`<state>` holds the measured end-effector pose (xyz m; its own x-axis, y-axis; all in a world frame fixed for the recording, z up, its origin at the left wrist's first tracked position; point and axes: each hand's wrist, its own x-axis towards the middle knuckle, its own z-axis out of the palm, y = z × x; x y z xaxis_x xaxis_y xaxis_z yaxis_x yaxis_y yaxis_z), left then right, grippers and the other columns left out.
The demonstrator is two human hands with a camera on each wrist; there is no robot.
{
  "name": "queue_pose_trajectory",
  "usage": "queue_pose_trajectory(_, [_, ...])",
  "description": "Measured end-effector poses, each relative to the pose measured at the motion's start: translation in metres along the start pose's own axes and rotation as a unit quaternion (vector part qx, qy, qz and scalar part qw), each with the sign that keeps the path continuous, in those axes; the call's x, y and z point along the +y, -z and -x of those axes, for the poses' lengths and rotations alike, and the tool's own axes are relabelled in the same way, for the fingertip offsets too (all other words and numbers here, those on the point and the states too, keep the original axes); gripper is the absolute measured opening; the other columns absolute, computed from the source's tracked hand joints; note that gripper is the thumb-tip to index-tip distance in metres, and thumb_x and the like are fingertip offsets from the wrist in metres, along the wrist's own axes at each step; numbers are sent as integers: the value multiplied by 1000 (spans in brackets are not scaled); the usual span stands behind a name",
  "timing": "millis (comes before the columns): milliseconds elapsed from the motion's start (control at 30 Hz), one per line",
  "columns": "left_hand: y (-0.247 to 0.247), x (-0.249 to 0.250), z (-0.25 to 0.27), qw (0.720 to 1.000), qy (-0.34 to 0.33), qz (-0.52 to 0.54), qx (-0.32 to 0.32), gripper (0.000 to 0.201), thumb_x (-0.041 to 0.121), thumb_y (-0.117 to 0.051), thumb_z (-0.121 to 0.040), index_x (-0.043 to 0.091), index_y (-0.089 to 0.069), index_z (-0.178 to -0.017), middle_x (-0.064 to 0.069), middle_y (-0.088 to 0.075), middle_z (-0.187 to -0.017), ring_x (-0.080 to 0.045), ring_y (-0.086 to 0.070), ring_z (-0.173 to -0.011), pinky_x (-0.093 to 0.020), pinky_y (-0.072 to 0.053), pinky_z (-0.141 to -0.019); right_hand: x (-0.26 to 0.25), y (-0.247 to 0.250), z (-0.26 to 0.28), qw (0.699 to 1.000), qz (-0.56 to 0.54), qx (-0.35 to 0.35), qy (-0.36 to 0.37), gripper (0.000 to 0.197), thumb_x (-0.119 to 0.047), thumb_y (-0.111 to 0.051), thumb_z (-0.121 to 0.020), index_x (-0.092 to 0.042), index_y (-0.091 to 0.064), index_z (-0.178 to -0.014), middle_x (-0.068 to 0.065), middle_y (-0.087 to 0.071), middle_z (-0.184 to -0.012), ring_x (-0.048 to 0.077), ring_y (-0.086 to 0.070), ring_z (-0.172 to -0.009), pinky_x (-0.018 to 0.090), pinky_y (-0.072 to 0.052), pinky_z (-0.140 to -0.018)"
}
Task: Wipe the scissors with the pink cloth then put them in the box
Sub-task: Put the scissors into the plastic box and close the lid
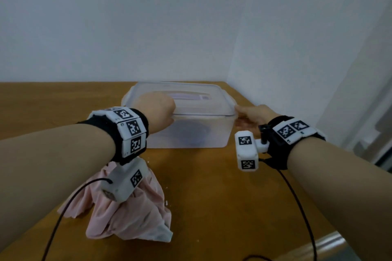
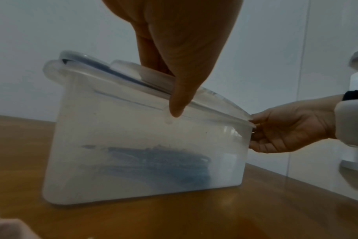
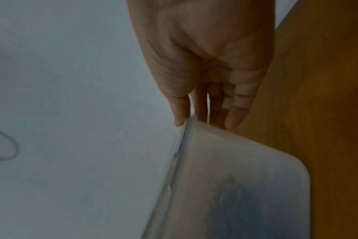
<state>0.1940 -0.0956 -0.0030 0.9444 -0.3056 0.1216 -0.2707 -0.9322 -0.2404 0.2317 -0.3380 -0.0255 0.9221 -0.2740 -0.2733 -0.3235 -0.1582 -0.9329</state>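
Observation:
A translucent plastic box [image 1: 212, 140] stands on the wooden table with its lid [image 1: 201, 110] lying on top. The scissors [image 1: 197, 131] show only as a dark blue blur through the wall [image 2: 159, 163]. My left hand [image 1: 157, 106] holds the lid's near left edge, fingers on top and thumb [image 2: 176, 105] down the front wall. At the box's right end my right hand [image 1: 252, 112] pinches the lid edge, thumb above and fingers under the rim [image 3: 194, 119]. The pink cloth [image 1: 131, 214] lies crumpled near the table's front, under my left wrist.
The box sits near the back right corner of the table [image 1: 212, 186], close to the white walls. A pale purple shape [image 1: 191, 97] shows through the lid. Black cables [image 1: 301, 207] trail from both wrist cameras over the table front.

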Motion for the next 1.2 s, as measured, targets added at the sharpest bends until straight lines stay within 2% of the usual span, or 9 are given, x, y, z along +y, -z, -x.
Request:
queue_pose_trajectory(200, [2,2,2,1000,-6,-18,7,27,31,-49,-97,11,-64,-109,-7,-64,-108,-26,-59,-102,-32,-45,-81,-4,-9,-11,997,-24,64,34,17,-3,-75,-74,5,-60,-74,25,-65,-83,33,-64,-72,55,-56,-78])
queue_pose_trajectory(367, [-2,5,2,1000,-20,-6,15,31,33,-48,-98,18,-60,-122,-3,-61,-122,-24,-55,-113,-35,-47,-92,-8,-3,-5,996,-46,62,35,11,5,-67,-79,6,-57,-81,18,-60,-72,23,-61,-57,30,-53,-39])
queue_pose_trajectory(533, [4,14,3,999,-18,-21,26,27,29,-45,-99,19,-62,-117,-4,-63,-114,-24,-57,-107,-31,-43,-79,-7,3,-3,997,-46,52,34,22,4,-68,-81,9,-55,-97,20,-61,-76,25,-62,-60,40,-55,-60])
queue_pose_trajectory(733, [7,11,8,999,-22,-41,18,27,25,-43,-99,18,-64,-114,-5,-64,-108,-24,-59,-101,-30,-42,-76,-4,1,-2,997,-55,40,37,16,3,-75,-76,6,-59,-75,27,-66,-98,29,-66,-70,47,-58,-76])
queue_pose_trajectory(800, [7,11,7,999,-24,-43,15,26,25,-43,-98,18,-64,-112,-5,-64,-105,-25,-60,-98,-31,-45,-77,-4,0,0,996,-65,25,47,20,3,-72,-80,9,-58,-94,28,-63,-109,26,-65,-72,45,-59,-74])
queue_pose_trajectory(900, [8,12,5,999,-26,-40,2,27,30,-45,-97,17,-65,-108,-4,-64,-99,-24,-61,-93,-32,-48,-78,-8,-1,4,993,57,29,102,53,2,-64,-86,4,-45,-136,20,-55,-130,31,-60,-105,40,-50,-94])
queue_pose_trajectory(1000, [7,10,5,1000,-23,14,5,52,56,-41,-93,13,-70,-89,-3,-63,-78,-21,-60,-79,-31,-47,-70,-13,-9,9,968,198,22,152,22,4,-45,-91,12,-64,-97,19,-62,-98,30,-57,-91,33,-46,-75])
queue_pose_trajectory(1067, [6,5,6,999,-35,36,7,60,58,-35,-94,11,-71,-87,-4,-66,-79,-22,-61,-80,-34,-48,-75,-10,-14,8,953,255,11,160,29,-2,-42,-93,-1,-51,-64,11,-49,-71,23,-46,-66,30,-36,-58])
queue_pose_trajectory(1200, [8,-4,2,997,-55,32,-32,45,45,-41,-99,12,-67,-117,-4,-64,-124,-23,-57,-111,-36,-43,-95,-9,-17,9,940,292,5,174,36,-34,-55,-95,1,-64,-90,10,-58,-84,23,-53,-77,30,-40,-67])
